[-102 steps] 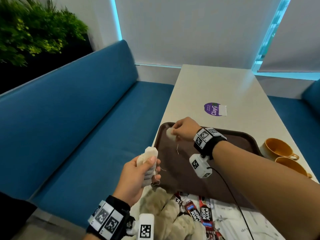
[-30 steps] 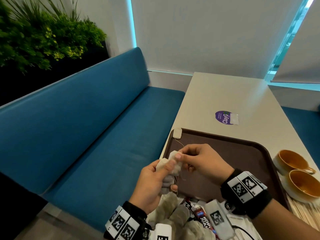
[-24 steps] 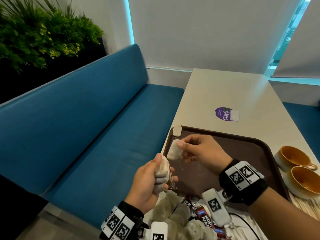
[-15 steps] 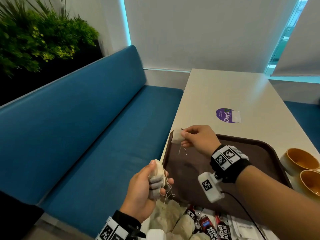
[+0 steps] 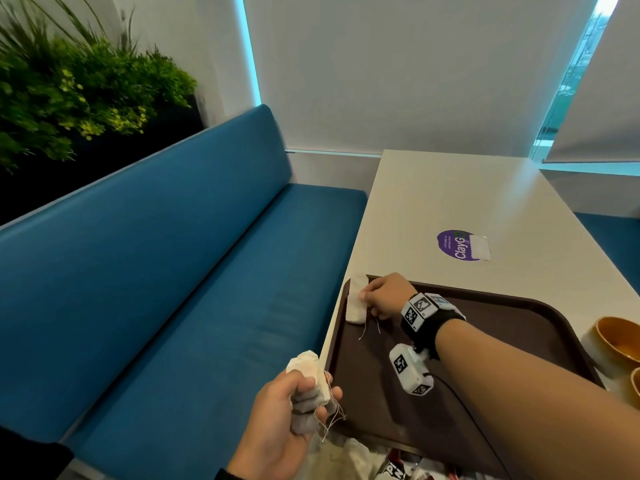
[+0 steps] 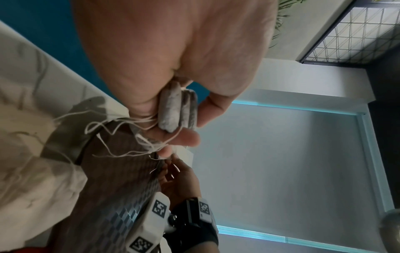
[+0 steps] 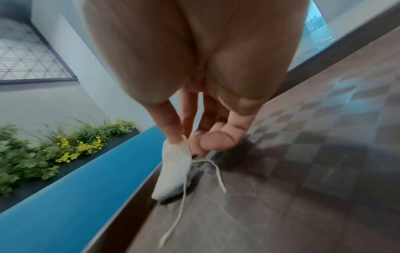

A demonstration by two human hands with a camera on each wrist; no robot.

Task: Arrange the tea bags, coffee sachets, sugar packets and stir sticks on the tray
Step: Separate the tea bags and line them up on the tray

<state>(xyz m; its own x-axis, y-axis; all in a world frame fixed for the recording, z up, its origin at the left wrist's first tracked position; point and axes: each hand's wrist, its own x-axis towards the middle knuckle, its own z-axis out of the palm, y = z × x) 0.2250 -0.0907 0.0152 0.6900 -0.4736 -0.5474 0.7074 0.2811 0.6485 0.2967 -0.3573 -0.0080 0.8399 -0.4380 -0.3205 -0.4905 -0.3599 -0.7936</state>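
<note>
Since a second ago the right hand (image 5: pixel 382 295) has left the bundle and gone to the far-left corner of the tray (image 5: pixel 519 341), now setting a second tea bag (image 5: pixel 356 308) against the rim just nearer than the first bag (image 5: pixel 358 285). Its fingers (image 7: pixel 173 126) touch the bag's top edge; whether they pinch it or have let go cannot be told, and its string trails loose on the tray floor. The left hand (image 5: pixel 277 427) is clenched round the bundle (image 5: pixel 308 386) off the tray's near-left edge, strings dangling. Likely best move: seat the bag flat, butted end to end with the first along the rim, tuck the string in, then lift straight off so neither shifts. Counts, largest first: one tray; two cups (image 5: pixel 620 344) at the right, partly cut off; two bags on the tray; the left wrist view shows about three bags (image 6: pixel 177 109) in the bundle, not certain. Sachets (image 5: pixel 394 471) and a pale heap (image 5: pixel 346 455) sit at the near edge, mostly cropped, uncountable. Sugar packets and sticks cannot be made out.
</note>
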